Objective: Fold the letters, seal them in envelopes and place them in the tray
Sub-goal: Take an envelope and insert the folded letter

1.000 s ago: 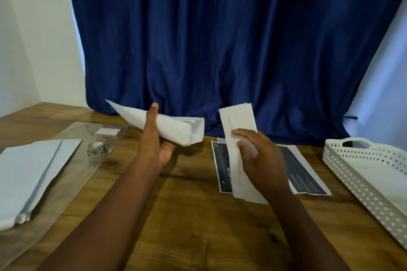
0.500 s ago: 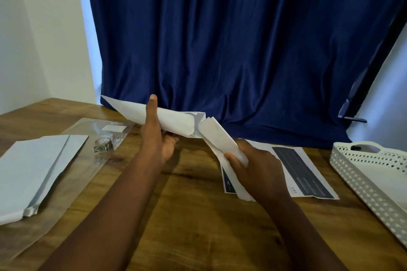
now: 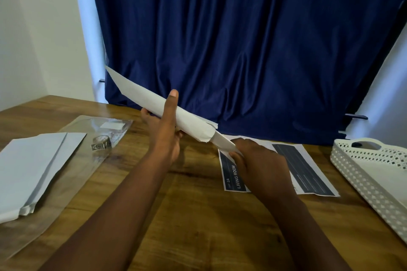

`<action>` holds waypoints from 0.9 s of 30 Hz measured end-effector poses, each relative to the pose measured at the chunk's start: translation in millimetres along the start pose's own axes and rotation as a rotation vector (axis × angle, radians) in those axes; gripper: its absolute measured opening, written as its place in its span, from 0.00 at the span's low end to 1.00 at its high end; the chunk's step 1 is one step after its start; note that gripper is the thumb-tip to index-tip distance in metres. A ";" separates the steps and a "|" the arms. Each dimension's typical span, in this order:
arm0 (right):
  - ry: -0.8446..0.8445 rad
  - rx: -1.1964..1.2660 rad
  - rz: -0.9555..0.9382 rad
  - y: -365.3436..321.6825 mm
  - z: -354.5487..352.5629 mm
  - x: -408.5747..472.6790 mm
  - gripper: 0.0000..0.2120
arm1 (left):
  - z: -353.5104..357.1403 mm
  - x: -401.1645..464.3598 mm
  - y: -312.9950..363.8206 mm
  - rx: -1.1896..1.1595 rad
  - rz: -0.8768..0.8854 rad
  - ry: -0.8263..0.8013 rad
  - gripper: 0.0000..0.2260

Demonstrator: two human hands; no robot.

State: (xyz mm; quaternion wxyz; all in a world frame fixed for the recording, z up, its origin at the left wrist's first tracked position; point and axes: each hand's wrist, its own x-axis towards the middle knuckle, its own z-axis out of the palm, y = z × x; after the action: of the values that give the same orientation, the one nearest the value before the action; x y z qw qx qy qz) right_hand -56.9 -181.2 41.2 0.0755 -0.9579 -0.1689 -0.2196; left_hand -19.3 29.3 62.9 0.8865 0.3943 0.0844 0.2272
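My left hand (image 3: 164, 132) holds a white envelope (image 3: 141, 97) in the air above the table, its open mouth pointing right and down. My right hand (image 3: 257, 160) grips a folded letter (image 3: 222, 142), whose far end sits inside the envelope's mouth. Under my right hand lies a flat printed letter (image 3: 306, 167) with dark blocks and the words "LIVING ROOM". A white perforated tray (image 3: 361, 156) stands at the right edge of the table.
A stack of white envelopes (image 3: 28, 169) lies at the left on a clear plastic sleeve (image 3: 88, 138). A small roll of tape (image 3: 101, 142) rests on that sleeve. A dark blue curtain (image 3: 242, 39) hangs behind the wooden table (image 3: 198, 215).
My right hand has swung the folded letter from upright over to the envelope's mouth and pushed its end in. My left hand has tilted the envelope down to the right.
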 end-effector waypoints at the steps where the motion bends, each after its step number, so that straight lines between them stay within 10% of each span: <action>1: 0.006 0.006 0.004 0.1 1.1 -0.1 0.14 | 0.5 -0.9 -3.4 0.024 0.003 -0.002 0.55; 17: 0.052 0.042 0.080 18.2 19.9 -0.6 0.25 | -10.4 6.3 -33.9 0.068 -0.354 0.223 0.48; 27: 0.091 0.571 0.186 26.6 17.6 3.8 0.06 | -17.8 14.1 -7.5 -0.089 -0.397 0.164 0.45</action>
State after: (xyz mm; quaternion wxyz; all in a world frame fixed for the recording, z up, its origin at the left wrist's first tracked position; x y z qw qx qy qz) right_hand -37.2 -201.0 25.3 0.3689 -0.8985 -0.1317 -0.1980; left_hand -10.2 43.2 45.7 0.9205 0.3105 0.2223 0.0831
